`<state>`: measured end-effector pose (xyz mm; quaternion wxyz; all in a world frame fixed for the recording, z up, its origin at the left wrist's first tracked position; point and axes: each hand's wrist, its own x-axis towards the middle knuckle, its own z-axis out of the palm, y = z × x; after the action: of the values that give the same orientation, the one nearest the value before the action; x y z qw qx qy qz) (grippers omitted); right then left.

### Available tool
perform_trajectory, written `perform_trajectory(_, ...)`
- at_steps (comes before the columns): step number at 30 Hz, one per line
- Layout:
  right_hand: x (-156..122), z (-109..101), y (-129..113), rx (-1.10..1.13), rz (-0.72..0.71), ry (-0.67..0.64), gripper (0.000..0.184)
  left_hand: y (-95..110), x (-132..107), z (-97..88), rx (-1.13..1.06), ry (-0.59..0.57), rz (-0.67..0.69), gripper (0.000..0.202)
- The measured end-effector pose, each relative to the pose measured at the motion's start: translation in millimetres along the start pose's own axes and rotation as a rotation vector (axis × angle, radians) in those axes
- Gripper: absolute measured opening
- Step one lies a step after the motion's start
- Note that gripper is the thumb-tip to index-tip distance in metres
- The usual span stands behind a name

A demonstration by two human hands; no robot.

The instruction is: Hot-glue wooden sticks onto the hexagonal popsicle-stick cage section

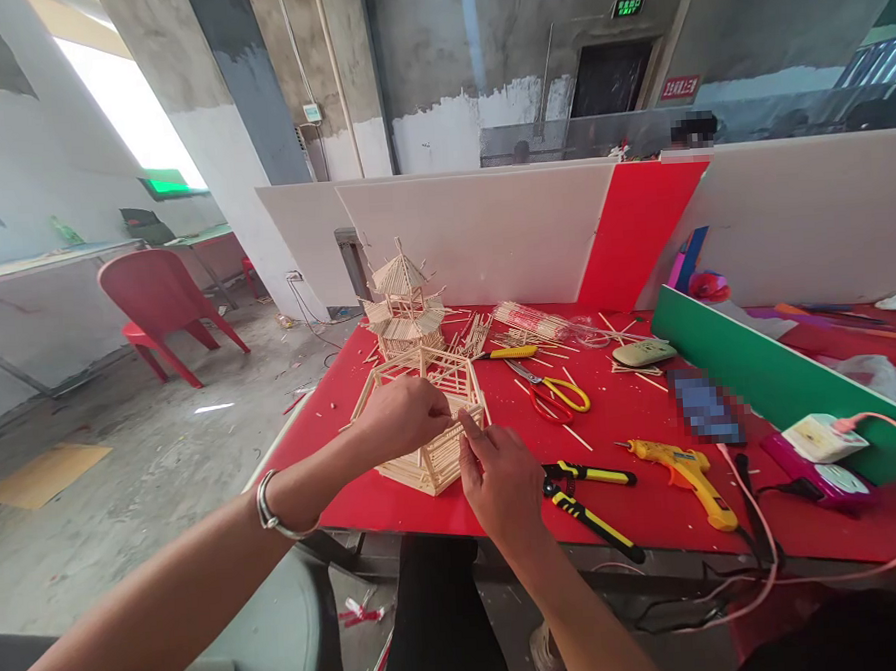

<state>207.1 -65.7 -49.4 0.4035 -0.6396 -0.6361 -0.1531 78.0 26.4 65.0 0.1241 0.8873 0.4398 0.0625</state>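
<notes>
wooden sticks make up the hexagonal frame (441, 463) that sits near the front left edge of the red tabletop (638, 526), and both hands are on it. the left hand (401, 416) lies over the frame's top rail, its fingers curled down and closed on the sticks there. the right hand (501, 478) comes in from the near right side, thumb and forefinger pinched narrow against the frame's right corner; whether a loose stick is caught between them i cannot tell. a metal bracelet (271, 507) circles the left wrist.

just behind the frame stands a finished stick pagoda (403, 303), upright, with loose sticks scattered around its base. to the right of it lie a yellow utility knife (510, 352), then scissors (552, 395) with yellow handles, blades apart. a clear bag of sticks (529, 321) rests farther back. close by the right hand are black and yellow pliers (588, 498), and beyond them a yellow glue gun (688, 473) lying on its side. a green board (757, 369) runs slantwise across the right end, with a power strip (821, 436) beside it. a red chair (161, 300) stands on the floor to the left.
</notes>
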Motion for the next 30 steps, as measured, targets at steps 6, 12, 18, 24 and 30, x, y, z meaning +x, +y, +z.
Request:
perform_trajectory(6,0.4,-0.2,-0.1,0.005,-0.006,0.005,0.035,0.9,-0.2,-0.4,0.02,-0.016,-0.01,0.02)
perform_trajectory(12,-0.7,0.8,0.2,0.004,-0.003,0.003,0.035,0.4,0.2,-0.2,0.02,-0.003,0.021,0.021)
perform_trajectory(18,-0.9,0.7,0.4,0.002,0.007,-0.007,0.036,1.7,-0.6,-1.3,0.022,-0.006,0.017,0.021)
perform_trajectory(24,-1.5,1.4,1.1,0.005,0.007,-0.015,0.037,0.4,-0.2,-0.2,0.032,-0.006,0.018,0.02)
perform_trajectory(30,-1.6,0.3,0.7,0.001,0.007,-0.022,0.037,1.5,-0.2,-0.7,0.024,-0.004,0.016,0.019)
